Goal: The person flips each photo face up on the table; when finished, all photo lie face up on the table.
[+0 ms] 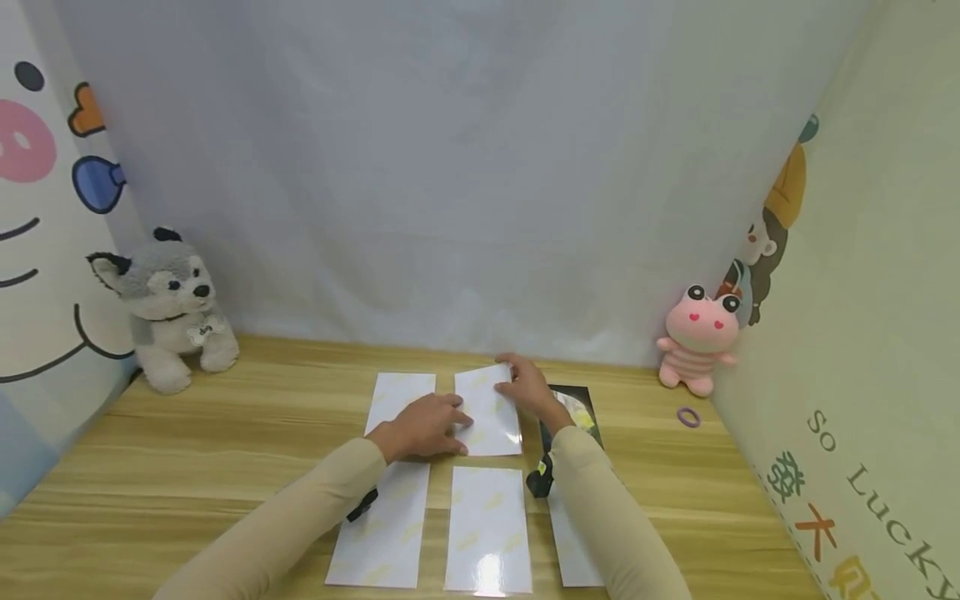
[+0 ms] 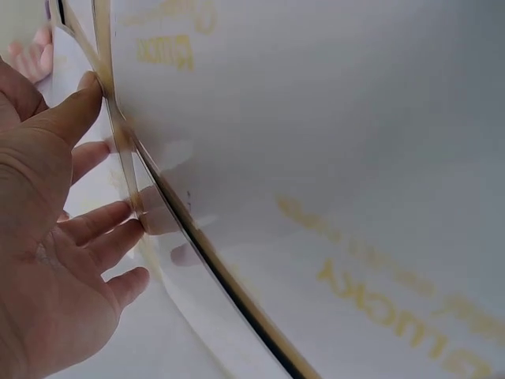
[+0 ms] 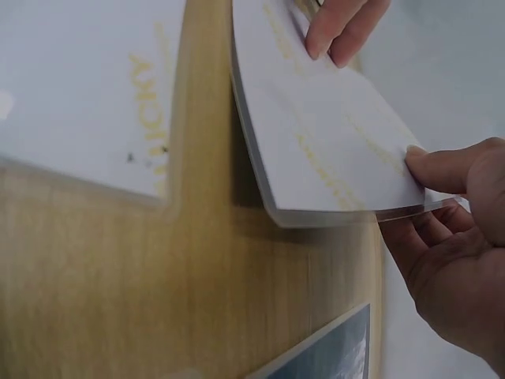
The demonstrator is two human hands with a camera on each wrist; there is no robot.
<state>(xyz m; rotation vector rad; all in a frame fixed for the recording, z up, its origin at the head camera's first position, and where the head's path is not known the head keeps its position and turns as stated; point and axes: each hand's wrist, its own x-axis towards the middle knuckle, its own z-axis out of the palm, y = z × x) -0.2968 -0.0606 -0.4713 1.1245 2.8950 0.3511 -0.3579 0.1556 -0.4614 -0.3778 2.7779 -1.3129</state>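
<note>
A white print (image 1: 483,417) with faint yellow lettering and a clear film border lies at the back middle, its upper right part lifted from the table. At that corner my right hand (image 1: 529,390) pinches it, with the thumb (image 3: 442,166) on the upper face and the other fingers beneath. My left hand (image 1: 424,427) touches its left side with extended fingers (image 2: 110,241). Left of it lies another white sheet (image 1: 397,387), partly behind the left hand. A dark picture print (image 1: 581,408) lies face up beside the right wrist.
In the front row are a left white sheet (image 1: 386,533), a middle one (image 1: 489,525) and a right one (image 1: 573,542) partly under my right forearm. A plush dog (image 1: 176,308) sits far left, a pink plush toy (image 1: 701,337) far right, and a purple ring (image 1: 688,417) near it.
</note>
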